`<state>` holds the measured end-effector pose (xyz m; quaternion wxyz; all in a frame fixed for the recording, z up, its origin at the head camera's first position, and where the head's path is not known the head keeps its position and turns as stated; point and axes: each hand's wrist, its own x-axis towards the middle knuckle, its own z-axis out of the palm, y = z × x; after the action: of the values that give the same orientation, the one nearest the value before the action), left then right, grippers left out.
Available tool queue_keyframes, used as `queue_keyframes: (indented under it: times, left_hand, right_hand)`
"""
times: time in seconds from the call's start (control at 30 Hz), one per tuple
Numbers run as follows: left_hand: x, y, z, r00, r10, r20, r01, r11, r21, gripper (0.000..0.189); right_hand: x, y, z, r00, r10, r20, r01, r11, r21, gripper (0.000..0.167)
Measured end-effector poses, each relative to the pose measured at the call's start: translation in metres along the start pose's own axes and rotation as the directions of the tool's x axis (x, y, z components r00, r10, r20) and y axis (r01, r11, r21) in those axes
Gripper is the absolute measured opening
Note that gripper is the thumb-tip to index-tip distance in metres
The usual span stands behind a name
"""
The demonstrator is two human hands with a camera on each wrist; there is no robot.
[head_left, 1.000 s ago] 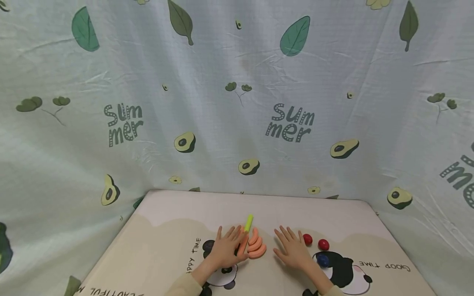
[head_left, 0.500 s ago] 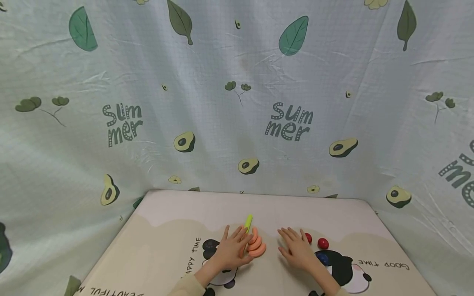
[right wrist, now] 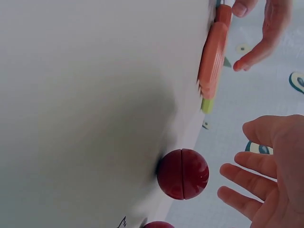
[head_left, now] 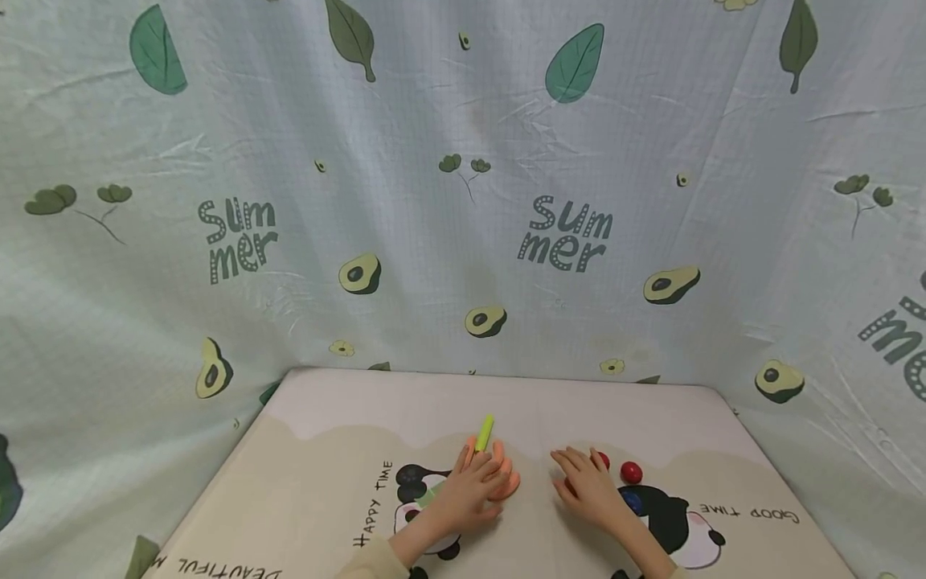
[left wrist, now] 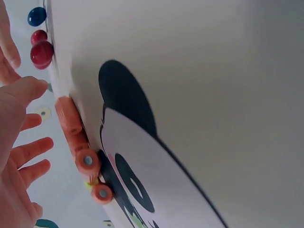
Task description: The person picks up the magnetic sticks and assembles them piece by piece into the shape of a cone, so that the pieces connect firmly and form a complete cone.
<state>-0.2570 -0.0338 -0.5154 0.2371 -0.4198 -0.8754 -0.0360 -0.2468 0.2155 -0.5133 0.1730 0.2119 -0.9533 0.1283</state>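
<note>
My left hand (head_left: 470, 492) hovers over several curved orange pieces (head_left: 512, 482), its fingers slightly bent. In the left wrist view, a gap separates those fingers from the orange pieces (left wrist: 88, 160), whose round ends carry grey dots. A yellow-green stick (head_left: 485, 433) lies just beyond that hand. To the right, my right hand (head_left: 592, 489) hangs above the table near two red balls. One red ball (head_left: 632, 472) is in plain sight, while the other red ball (head_left: 604, 460) is partly hidden by the fingers. In the right wrist view, a grooved red ball (right wrist: 183, 174) sits apart from the loosely spread fingers.
A dark blue ball (head_left: 632, 502) lies beside the right wrist, over a printed panda. The pale table mat (head_left: 325, 450) bears panda drawings and lettering. A patterned cloth (head_left: 419, 217) hangs behind the table's far edge.
My left hand has shifted rightward over the orange pieces, covering more of them, its fingers drawing closer together. My right hand has moved slightly right, toward the red balls. The visible pieces stay about where they were.
</note>
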Motion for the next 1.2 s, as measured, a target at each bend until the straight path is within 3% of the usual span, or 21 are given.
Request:
queue_keyframes:
  times: [0.2,0.33,0.7,0.83,0.9,0.93,1.03,1.13,1.17,1.2]
  left_hand:
    - [0.005,0.003,0.004,0.993,0.086,-0.082,-0.079,0.993,0.084,0.042]
    - [0.009,0.005,0.008,0.986,0.139,-0.088,-0.129,0.985,0.111,0.04]
    - [0.013,0.009,0.012,0.993,0.116,-0.022,-0.11,0.976,0.186,0.043]
    - [0.014,0.011,0.014,0.994,0.105,-0.032,-0.096,0.971,0.218,0.037]
    - [0.014,0.01,0.016,0.991,0.113,-0.065,-0.096,0.968,0.232,0.033]
    - [0.014,0.008,0.028,0.987,0.126,-0.101,-0.099,0.964,0.246,0.03]
    - [0.015,0.007,0.03,0.979,0.143,-0.148,-0.098,0.956,0.276,0.023]
    - [0.017,0.007,0.03,0.98,0.14,-0.144,-0.095,0.956,0.278,0.016]
    - [0.019,0.011,0.019,0.986,0.123,-0.115,-0.088,0.959,0.269,0.016]
    - [0.019,0.012,0.017,0.988,0.113,-0.101,-0.084,0.962,0.259,0.014]
  right_hand:
    - [-0.003,0.001,-0.003,0.999,-0.015,-0.033,0.015,1.0,-0.01,0.039]
    - [-0.006,0.002,-0.004,1.0,-0.01,-0.026,0.01,1.0,-0.016,0.038]
    - [-0.011,0.002,-0.006,0.999,0.035,0.029,-0.034,0.998,-0.054,0.04]
    - [-0.012,0.002,-0.006,0.999,0.04,0.035,-0.038,0.998,-0.051,0.039]
    - [-0.013,0.003,-0.005,0.999,0.037,0.032,-0.036,0.998,-0.05,0.039]
    - [-0.013,0.004,-0.005,0.999,0.036,0.028,-0.035,0.998,-0.052,0.04]
    - [-0.015,0.005,-0.004,1.0,0.028,0.015,-0.027,0.998,-0.058,0.04]
    - [-0.016,0.006,-0.004,1.0,0.02,0.0,-0.02,0.998,-0.065,0.04]
    - [-0.015,0.005,-0.004,1.0,0.019,-0.001,-0.019,0.998,-0.065,0.04]
    - [-0.015,0.005,-0.005,1.0,0.019,-0.001,-0.019,0.998,-0.065,0.04]
